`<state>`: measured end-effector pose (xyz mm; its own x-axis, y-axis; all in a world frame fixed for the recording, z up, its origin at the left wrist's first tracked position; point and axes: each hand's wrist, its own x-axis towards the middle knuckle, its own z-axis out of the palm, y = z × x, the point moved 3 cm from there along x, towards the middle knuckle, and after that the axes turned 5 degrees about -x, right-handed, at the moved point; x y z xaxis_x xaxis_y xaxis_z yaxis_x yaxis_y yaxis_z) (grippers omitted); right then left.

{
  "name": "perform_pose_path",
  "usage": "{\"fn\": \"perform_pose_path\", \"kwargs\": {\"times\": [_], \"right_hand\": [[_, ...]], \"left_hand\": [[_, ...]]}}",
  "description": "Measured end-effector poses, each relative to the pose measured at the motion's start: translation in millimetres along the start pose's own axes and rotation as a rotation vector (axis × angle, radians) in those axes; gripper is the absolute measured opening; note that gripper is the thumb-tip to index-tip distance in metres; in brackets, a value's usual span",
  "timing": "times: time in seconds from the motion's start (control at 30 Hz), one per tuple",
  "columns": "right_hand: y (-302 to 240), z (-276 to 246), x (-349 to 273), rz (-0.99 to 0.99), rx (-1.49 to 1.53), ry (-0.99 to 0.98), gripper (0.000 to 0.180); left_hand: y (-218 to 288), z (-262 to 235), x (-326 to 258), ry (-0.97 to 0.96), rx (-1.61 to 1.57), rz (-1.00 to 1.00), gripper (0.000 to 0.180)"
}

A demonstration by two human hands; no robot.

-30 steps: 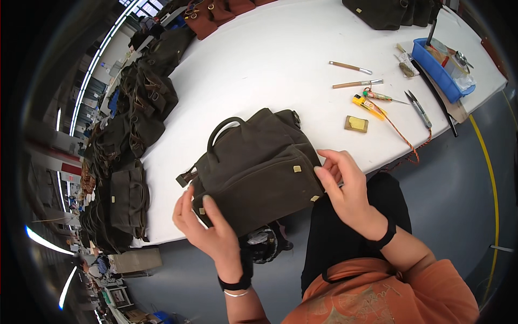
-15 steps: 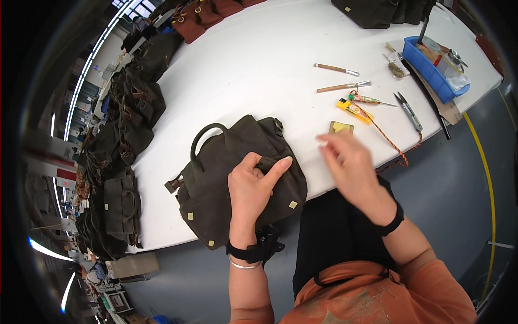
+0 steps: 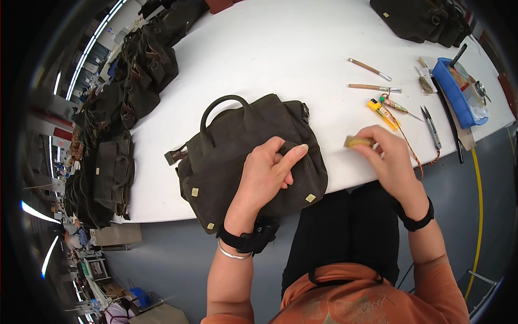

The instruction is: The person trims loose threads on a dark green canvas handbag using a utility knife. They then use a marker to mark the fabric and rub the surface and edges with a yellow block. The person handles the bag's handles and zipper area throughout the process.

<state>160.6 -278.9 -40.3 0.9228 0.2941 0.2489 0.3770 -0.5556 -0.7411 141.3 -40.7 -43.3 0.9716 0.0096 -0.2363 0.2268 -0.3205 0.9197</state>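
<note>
A dark olive handbag (image 3: 232,159) lies on the white table, its looped handle on the far side and small pale yellow tabs along its near edge. My left hand (image 3: 264,171) rests over the bag's front with thumb and fingers pinching a fold of its fabric; part of the fold is hidden by the fingers. Off to the right of the bag, my right hand (image 3: 393,164) grips a small yellow-brown block (image 3: 357,142) between thumb and fingertips, above the table near its front edge. The block's material cannot be made out.
Beyond my right hand lie a yellow lighter (image 3: 381,113), an awl (image 3: 398,105), grey snips (image 3: 431,128) and two wooden-handled tools (image 3: 370,69). A blue tray (image 3: 453,94) of small items stands at the right. Dark bags (image 3: 143,75) line the left side; more bags (image 3: 415,19) sit far right.
My right hand has closed on the small block that lay on the table and lifted it. The left hand keeps its pinch on the bag. The whole view has shifted.
</note>
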Motion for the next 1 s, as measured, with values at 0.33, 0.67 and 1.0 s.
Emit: {"fn": "perform_pose_path", "kwargs": {"times": [0.33,0.67,1.0], "right_hand": [[-36.0,28.9,-1.8,-0.458,-0.042,-0.092,0.018],[-35.7,37.5,-9.0,-0.428,-0.052,-0.07,0.021],[-30.1,33.2,-14.4,-0.383,-0.089,-0.044,0.017]], "left_hand": [[-2.5,6.3,4.1,0.067,0.081,0.003,0.047],[-6.3,7.9,2.3,0.084,0.116,0.032,0.047],[-8.2,8.3,-1.3,0.117,0.107,0.065,0.051]]}}
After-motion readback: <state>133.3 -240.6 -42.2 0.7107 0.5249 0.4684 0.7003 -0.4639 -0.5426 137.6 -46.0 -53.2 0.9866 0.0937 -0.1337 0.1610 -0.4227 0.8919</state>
